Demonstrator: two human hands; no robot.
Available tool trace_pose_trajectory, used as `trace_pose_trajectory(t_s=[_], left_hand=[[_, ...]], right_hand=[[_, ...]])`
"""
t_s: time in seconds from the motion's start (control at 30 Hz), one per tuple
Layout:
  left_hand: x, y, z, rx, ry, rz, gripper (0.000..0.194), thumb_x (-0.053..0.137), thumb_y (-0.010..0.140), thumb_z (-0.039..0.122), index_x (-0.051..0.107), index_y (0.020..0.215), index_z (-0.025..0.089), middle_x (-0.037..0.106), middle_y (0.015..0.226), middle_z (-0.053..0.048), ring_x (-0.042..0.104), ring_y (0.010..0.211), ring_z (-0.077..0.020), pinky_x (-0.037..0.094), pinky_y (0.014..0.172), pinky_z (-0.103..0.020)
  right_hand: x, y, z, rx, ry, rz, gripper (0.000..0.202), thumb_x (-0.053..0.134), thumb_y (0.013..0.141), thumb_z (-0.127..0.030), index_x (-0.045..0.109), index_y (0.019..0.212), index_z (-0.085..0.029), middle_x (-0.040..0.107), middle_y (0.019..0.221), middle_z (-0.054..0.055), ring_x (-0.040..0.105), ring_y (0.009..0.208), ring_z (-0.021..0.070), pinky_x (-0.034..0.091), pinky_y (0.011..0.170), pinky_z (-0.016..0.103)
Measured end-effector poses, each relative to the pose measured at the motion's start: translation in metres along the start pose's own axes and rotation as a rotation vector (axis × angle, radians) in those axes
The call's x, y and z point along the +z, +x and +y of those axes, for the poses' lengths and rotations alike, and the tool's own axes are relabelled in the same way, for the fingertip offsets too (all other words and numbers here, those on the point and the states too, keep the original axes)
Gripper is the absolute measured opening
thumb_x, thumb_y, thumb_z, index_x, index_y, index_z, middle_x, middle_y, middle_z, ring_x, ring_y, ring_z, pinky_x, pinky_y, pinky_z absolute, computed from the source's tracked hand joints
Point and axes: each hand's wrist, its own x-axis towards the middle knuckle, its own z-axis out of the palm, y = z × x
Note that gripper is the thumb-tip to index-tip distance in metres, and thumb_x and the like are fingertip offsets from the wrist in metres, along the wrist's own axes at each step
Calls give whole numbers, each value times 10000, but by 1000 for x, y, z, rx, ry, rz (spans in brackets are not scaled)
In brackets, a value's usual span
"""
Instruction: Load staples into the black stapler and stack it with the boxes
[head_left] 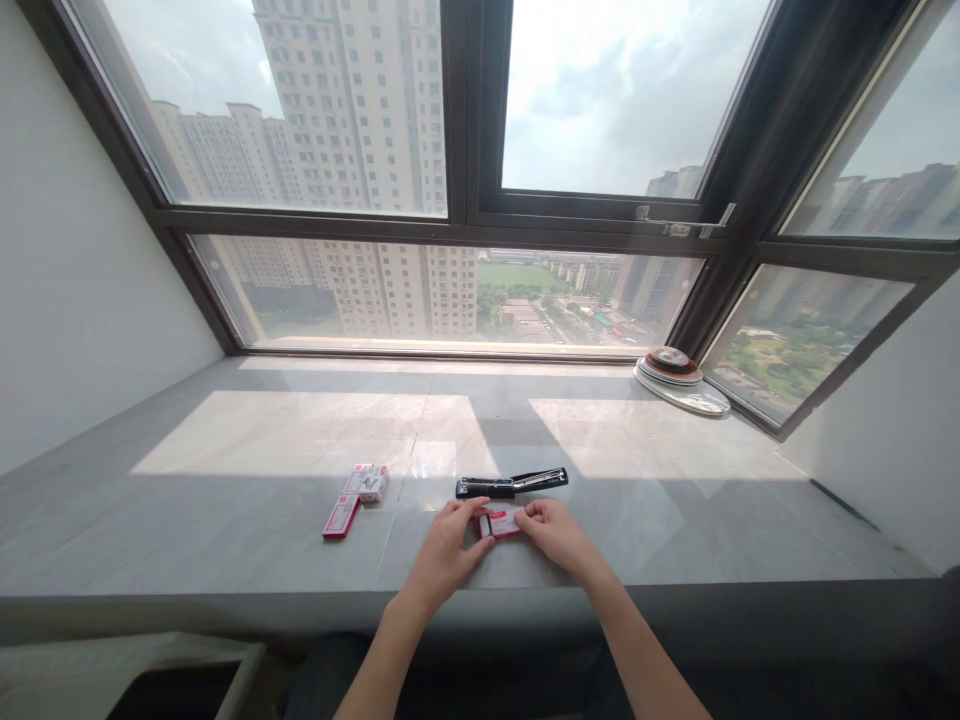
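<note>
A small red and white staple box (504, 521) lies low over the sill between my two hands. My left hand (450, 540) grips its left end between thumb and fingers, where a pale part shows beside a dark edge. The fingers of my right hand (556, 532) pinch the right end of the same box. Just beyond my hands rests a black stapler (487, 488), with its top arm swung open to the right. To the left, a second red and white box (342, 517) lies beside a white and pink box (370, 483) that has a picture on it.
The pale stone windowsill (247, 510) carries all these things, and its front edge runs close below my hands. In the far right corner stands a stack of plates (679, 382). Dark window frames (375, 226) close off the back.
</note>
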Motion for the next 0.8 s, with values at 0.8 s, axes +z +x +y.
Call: trace_pose_trajectory(t_s=[0.8], left_hand=[[-7, -6, -1, -12, -3, 44, 579, 651, 831, 197, 562, 1391, 310, 654, 1170, -60, 603, 1109, -242, 494, 1026, -412]], right_hand=[[-15, 20, -44, -509, -602, -128, 99, 644, 803, -230, 728, 855, -228, 686, 693, -8, 580, 646, 147, 309, 622, 243]])
